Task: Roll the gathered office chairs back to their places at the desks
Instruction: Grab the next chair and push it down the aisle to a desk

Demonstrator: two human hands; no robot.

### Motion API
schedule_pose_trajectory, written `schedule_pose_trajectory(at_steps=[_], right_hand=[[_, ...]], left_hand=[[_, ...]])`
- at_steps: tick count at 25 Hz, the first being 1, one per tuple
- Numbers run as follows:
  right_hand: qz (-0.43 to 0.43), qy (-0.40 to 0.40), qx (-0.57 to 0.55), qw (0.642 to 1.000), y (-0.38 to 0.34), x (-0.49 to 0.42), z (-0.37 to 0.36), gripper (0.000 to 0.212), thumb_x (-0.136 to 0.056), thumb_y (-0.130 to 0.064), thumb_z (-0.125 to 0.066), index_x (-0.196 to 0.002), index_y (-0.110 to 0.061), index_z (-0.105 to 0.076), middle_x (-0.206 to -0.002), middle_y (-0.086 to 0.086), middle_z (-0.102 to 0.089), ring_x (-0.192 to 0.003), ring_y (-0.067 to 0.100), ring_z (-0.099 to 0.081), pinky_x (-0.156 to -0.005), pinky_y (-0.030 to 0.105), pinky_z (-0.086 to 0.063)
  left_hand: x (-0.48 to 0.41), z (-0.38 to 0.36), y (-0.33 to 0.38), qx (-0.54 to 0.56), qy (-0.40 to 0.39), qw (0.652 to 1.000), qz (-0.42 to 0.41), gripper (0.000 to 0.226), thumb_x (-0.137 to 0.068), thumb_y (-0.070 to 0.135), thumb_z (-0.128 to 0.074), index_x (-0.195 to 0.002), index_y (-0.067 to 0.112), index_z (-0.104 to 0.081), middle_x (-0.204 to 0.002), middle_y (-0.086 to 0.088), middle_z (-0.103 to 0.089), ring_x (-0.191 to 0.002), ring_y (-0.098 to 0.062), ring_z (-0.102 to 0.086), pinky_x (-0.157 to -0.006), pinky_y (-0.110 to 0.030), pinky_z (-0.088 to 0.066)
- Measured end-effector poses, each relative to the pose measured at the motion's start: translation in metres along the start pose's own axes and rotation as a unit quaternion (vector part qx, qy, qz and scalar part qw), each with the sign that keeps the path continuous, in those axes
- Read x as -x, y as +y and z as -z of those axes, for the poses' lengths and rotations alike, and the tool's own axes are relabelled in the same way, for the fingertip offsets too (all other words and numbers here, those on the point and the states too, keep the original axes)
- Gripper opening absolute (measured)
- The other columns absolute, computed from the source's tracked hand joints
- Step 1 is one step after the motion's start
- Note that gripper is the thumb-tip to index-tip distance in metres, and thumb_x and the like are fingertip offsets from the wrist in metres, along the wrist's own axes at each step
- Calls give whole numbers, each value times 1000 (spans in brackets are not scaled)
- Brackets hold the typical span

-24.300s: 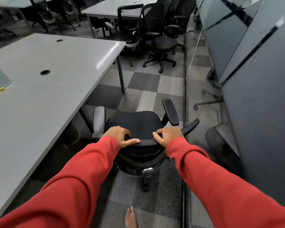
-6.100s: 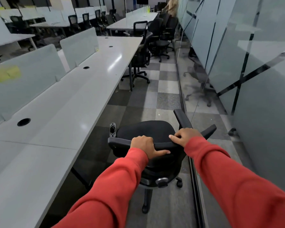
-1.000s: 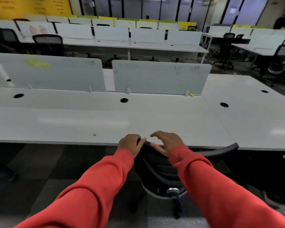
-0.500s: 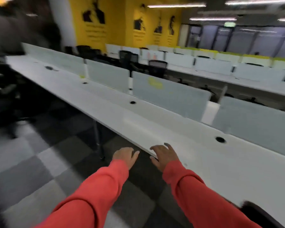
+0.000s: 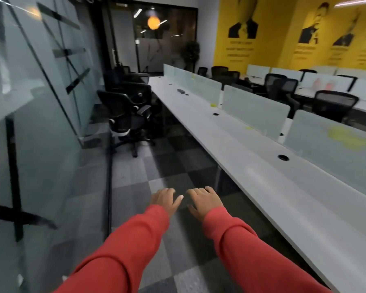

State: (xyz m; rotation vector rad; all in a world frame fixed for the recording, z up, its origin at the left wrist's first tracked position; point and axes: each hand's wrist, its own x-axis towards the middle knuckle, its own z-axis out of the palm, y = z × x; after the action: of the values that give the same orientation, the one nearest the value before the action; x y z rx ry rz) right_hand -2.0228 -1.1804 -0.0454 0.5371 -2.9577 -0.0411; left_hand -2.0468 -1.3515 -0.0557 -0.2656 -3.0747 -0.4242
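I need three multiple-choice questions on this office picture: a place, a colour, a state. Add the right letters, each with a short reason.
1. Where do the gathered black chairs stand? A) on the floor between the glass wall and the long desk; B) on top of it; C) outside the building.
2. What colour are the sleeves? A) blue; B) red; C) grey.
3. What do the left hand and the right hand hold? A) a chair back; B) a cable; C) nothing.
Key: 1 A, they stand by the glass at the desk's far end; 2 B, both are red; 3 C, both hover empty above the floor.
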Motion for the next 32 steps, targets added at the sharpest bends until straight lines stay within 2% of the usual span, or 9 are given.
schedule_pose_trajectory(at_steps=[8,12,17,24,32], right_hand=[[76,-19,-15,997,28,-153,-35,57,-92,-31,-49,-146,-17,-36,-143,3,-50,-130,23,-46,-109,37,-29],[116,-6,-7,993,57,-221,-36,53,-93,-33,-46,-142,-17,-38,-141,2,-51,-129,22,-46,-108,36,-30],[142,8,-22,990,72,-305,-35,50,-93,-34,-45,-141,-19,-40,-139,0,-51,-127,21,-47,-107,35,-32],[143,29,-64,987,58,-459,-46,49,-94,-37,-46,-140,-21,-42,-139,-3,-52,-128,18,-47,-108,33,-31],[99,31,-99,990,40,-630,-54,47,-94,-35,-48,-139,-21,-42,-135,-3,-53,-126,17,-48,-107,31,-34]], left_hand=[[-108,5,-38,8,1,997,83,54,-95,54,-43,-131,16,-52,-134,-5,-56,-124,-22,-49,-102,-35,-38],[-165,16,-41,-8,9,994,107,54,-97,52,-43,-134,14,-49,-135,-7,-54,-124,-23,-49,-98,-31,-35],[-226,24,-55,-33,4,993,115,52,-95,50,-44,-134,15,-49,-134,-6,-54,-123,-23,-50,-101,-36,-39],[-347,46,-145,-51,36,992,108,53,-91,48,-48,-134,16,-49,-133,-4,-55,-123,-22,-49,-102,-37,-39],[-490,91,-257,-81,54,992,82,52,-93,48,-48,-135,18,-47,-135,-1,-53,-124,-20,-47,-101,-38,-39]])
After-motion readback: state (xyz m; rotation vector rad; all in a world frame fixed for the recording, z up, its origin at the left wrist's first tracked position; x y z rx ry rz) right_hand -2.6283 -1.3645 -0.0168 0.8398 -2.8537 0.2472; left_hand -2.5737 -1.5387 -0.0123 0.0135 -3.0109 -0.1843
